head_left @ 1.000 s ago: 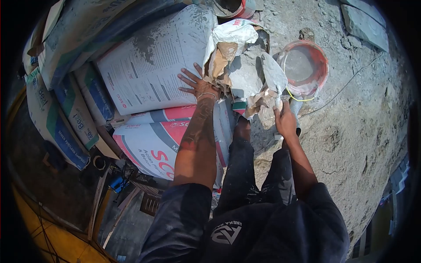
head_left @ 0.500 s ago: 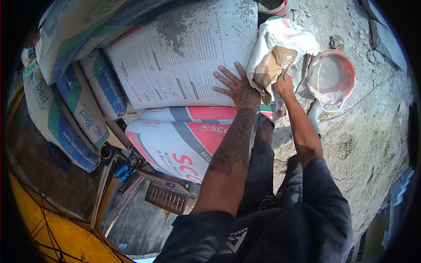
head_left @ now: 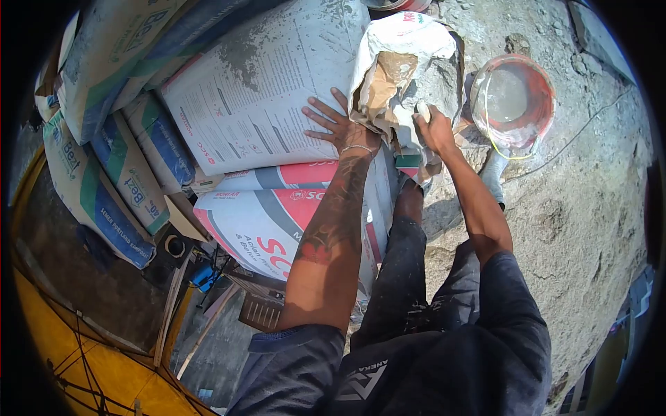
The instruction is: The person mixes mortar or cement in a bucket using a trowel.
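Head view: two hands at a torn-open cement sack beside a stack of full bags.

Left hand (head_left: 340, 125) lies flat with fingers spread wide on the white printed sack (head_left: 257, 90), gripping nothing; right hand (head_left: 433, 128) is closed round a pale handle (head_left: 422, 109) at the mouth of the open sack (head_left: 406, 69), the rest of the tool buried in grey powder; an orange bucket (head_left: 513, 97) stands just beside that sack on sandy ground; red-and-white bags (head_left: 277, 222) lie under the printed one.

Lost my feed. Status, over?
Left hand flat on white sack. Right hand gripping handle inside open bag. Bucket alongside.
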The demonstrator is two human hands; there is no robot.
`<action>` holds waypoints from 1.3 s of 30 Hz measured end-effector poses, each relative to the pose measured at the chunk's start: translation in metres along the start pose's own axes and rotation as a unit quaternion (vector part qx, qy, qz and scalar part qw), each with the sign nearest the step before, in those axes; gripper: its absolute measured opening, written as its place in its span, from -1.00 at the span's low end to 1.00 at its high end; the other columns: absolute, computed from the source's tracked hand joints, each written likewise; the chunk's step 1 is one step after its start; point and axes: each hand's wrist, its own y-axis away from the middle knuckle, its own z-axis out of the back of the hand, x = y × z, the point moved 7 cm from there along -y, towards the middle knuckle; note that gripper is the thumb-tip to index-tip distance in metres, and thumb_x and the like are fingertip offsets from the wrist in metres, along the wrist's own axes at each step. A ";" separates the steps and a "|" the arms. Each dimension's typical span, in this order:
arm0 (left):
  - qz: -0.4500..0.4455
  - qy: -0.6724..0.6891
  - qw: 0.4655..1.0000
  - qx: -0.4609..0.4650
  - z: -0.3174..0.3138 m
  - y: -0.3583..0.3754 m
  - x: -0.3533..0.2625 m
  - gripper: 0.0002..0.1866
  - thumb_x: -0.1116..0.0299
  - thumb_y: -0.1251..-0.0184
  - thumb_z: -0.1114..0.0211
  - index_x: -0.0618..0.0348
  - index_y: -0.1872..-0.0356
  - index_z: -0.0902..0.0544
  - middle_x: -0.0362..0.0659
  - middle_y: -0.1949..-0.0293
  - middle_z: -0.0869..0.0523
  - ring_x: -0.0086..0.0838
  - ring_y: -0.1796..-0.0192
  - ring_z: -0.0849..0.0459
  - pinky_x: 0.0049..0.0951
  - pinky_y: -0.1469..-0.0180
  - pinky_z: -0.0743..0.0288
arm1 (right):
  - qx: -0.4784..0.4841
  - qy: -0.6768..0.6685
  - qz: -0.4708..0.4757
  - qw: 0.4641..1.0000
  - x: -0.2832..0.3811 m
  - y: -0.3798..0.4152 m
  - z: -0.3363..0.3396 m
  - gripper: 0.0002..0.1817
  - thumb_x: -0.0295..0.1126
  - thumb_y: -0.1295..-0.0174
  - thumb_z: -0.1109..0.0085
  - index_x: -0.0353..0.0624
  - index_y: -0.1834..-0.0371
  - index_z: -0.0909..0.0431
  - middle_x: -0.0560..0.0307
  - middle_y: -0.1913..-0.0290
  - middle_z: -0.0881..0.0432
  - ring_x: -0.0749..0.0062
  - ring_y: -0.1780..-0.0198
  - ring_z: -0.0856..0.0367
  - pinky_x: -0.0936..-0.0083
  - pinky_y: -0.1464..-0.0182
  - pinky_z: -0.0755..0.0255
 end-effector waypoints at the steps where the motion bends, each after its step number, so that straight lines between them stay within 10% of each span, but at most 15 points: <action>1: 0.015 -0.007 0.999 0.033 0.000 0.000 0.000 0.23 -0.26 0.22 -0.22 0.17 -0.26 0.42 0.38 -0.20 0.51 0.33 -0.21 0.63 0.45 -0.03 0.51 | 0.005 0.006 -0.034 0.999 -0.005 0.005 0.000 -0.45 -0.16 -0.06 0.00 -0.37 -0.02 -0.31 -0.42 0.19 -0.47 -0.18 0.06 -0.43 0.21 -0.02 -0.29; 14: 0.085 -0.089 0.991 -0.052 -0.019 -0.020 0.017 0.21 -0.34 0.22 -0.17 -0.02 -0.28 0.43 0.19 -0.25 0.55 0.11 -0.29 0.62 0.34 -0.13 0.46 | 0.074 -0.079 -0.055 0.993 -0.029 0.036 -0.007 -0.41 -0.09 -0.08 -0.01 -0.26 -0.10 -0.27 -0.36 0.11 -0.45 -0.11 -0.01 -0.40 0.28 -0.05 -0.27; 24: 0.100 -0.077 0.992 -0.008 -0.010 -0.014 0.011 0.18 -0.24 0.14 -0.19 0.01 -0.27 0.47 0.25 -0.22 0.59 0.17 -0.26 0.64 0.37 -0.12 0.41 | 0.065 -0.115 0.024 0.991 -0.016 0.058 0.038 -0.52 -0.22 -0.04 -0.09 -0.33 0.03 -0.37 -0.26 0.32 -0.55 0.06 0.26 -0.56 0.36 0.17 -0.38; 39: 0.104 -0.145 0.981 0.077 -0.014 -0.012 0.022 0.07 -0.06 0.10 -0.24 0.10 -0.30 0.29 0.15 -0.20 0.70 0.14 -0.21 0.77 0.22 -0.21 0.46 | 0.117 -0.048 0.089 0.988 -0.075 0.106 0.159 -0.54 -0.24 -0.02 -0.10 -0.29 0.04 -0.40 -0.19 0.21 -0.53 0.07 0.17 -0.52 0.38 0.09 -0.33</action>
